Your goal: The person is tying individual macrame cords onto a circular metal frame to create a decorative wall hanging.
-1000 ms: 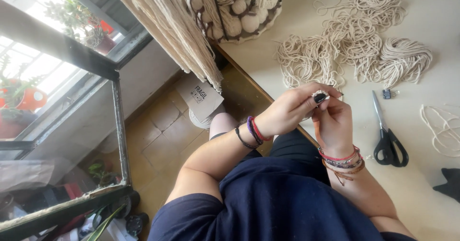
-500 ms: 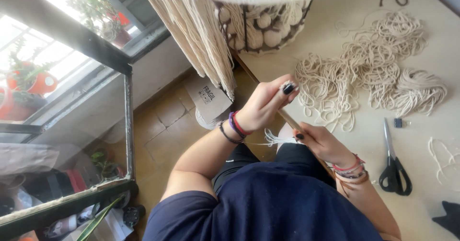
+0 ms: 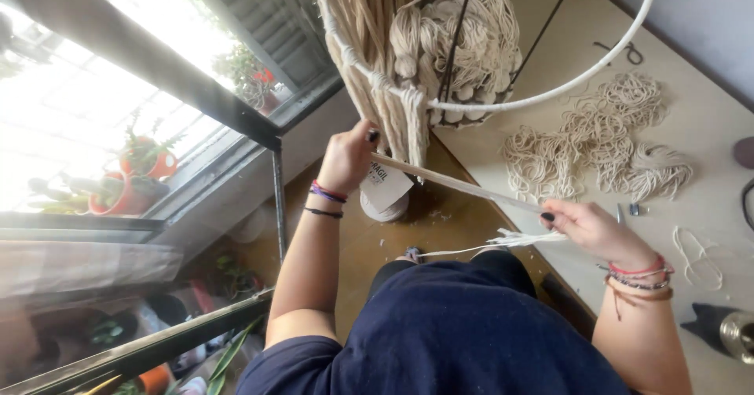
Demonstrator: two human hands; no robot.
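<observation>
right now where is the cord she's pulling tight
In the head view the cream cord runs taut across the middle, from the left hand beside the white hoop down to the right hand at the table edge.

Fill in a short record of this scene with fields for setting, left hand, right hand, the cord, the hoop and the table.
Setting: a person seated beside a window, at a pale table
Left hand: raised, grip closed on one end of the cord
Right hand: lower, grip closed on the cord's other end, frayed strands trailing from it
Cord: cream, stretched straight between both hands
Hoop: white ring with cream cords hanging from its left side
Table: loose cord bundles, a small black clip
</observation>
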